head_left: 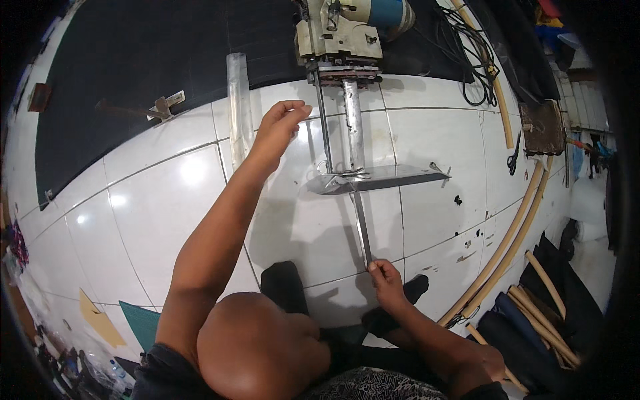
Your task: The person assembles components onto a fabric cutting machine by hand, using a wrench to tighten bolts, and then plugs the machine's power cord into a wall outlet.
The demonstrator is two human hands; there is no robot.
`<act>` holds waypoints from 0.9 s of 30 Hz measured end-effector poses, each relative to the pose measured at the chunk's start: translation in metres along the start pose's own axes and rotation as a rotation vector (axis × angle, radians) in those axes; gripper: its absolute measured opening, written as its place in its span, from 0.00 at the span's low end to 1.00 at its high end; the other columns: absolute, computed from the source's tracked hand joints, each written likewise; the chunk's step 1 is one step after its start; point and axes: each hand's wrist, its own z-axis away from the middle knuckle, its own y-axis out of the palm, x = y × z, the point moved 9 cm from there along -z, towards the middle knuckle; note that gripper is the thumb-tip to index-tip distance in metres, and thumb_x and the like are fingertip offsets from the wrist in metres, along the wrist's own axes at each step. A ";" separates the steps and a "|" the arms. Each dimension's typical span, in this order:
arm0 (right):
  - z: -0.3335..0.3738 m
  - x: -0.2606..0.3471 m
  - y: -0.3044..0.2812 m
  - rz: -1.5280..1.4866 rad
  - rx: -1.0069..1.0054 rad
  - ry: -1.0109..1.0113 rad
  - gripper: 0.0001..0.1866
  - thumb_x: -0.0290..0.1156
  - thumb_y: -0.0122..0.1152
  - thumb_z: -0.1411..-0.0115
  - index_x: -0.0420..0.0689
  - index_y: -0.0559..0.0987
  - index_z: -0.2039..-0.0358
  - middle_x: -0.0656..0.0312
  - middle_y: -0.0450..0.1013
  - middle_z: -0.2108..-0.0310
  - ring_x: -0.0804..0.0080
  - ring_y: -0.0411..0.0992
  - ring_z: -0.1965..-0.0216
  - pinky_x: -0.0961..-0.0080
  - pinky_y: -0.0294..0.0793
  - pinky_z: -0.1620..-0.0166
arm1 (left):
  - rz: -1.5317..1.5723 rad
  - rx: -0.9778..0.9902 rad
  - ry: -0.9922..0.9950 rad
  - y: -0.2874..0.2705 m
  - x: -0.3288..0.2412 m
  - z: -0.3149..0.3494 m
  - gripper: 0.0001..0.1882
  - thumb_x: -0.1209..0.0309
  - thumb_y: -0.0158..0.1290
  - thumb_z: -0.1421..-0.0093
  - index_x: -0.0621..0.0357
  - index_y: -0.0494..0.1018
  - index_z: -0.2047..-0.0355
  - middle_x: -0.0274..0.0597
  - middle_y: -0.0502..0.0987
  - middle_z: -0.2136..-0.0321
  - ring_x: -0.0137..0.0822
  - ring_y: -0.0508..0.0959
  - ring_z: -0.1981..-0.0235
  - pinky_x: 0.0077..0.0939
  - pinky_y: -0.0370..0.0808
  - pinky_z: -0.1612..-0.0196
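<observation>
A cream and blue cloth-cutting machine (pixel 339 41) lies on its side at the top, partly on dark fabric. Its silvery upright (pixel 353 130) and a thin dark rod (pixel 322 110) run toward me to a flat metal base plate (pixel 417 179). My right hand (pixel 387 283) grips the near end of a narrow, blade-like metal strip (pixel 362 230), whose far end meets the base plate. Left of the rod, my left hand (pixel 279 133) is raised with thumb and fingertips drawn together. Whether anything sits in that pinch is too small to tell.
Dark fabric (pixel 153 60) covers the far floor, with a clear plastic strip (pixel 238 100) at its edge. A black cable (pixel 470 53) lies coiled at far right. Scissors (pixel 513 160), a brown block (pixel 541 127) and long cardboard tubes (pixel 513 230) line the right side.
</observation>
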 end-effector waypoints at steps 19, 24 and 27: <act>-0.014 -0.059 -0.084 -0.002 -0.268 0.077 0.21 0.44 0.53 0.34 0.36 0.78 0.58 0.61 0.74 0.68 0.72 0.70 0.65 0.72 0.70 0.58 | -0.118 -0.016 0.001 -0.009 0.018 -0.009 0.20 0.59 0.50 0.41 0.57 0.73 0.51 0.33 0.73 0.63 0.27 0.69 0.64 0.23 0.66 0.56; -0.021 -0.060 -0.114 0.295 -0.392 0.037 0.20 0.44 0.55 0.37 0.39 0.79 0.58 0.53 0.76 0.67 0.57 0.73 0.64 0.66 0.72 0.56 | -0.230 -0.037 0.042 -0.032 0.009 -0.006 0.25 0.54 0.49 0.39 0.53 0.71 0.45 0.38 0.72 0.56 0.31 0.69 0.59 0.26 0.64 0.52; -0.029 -0.016 -0.154 0.500 -0.542 -0.060 0.19 0.43 0.56 0.38 0.41 0.80 0.57 0.50 0.76 0.61 0.55 0.74 0.61 0.67 0.72 0.55 | -0.236 -0.156 0.054 -0.066 0.004 -0.008 0.25 0.53 0.52 0.40 0.54 0.72 0.47 0.38 0.73 0.55 0.32 0.70 0.58 0.27 0.63 0.52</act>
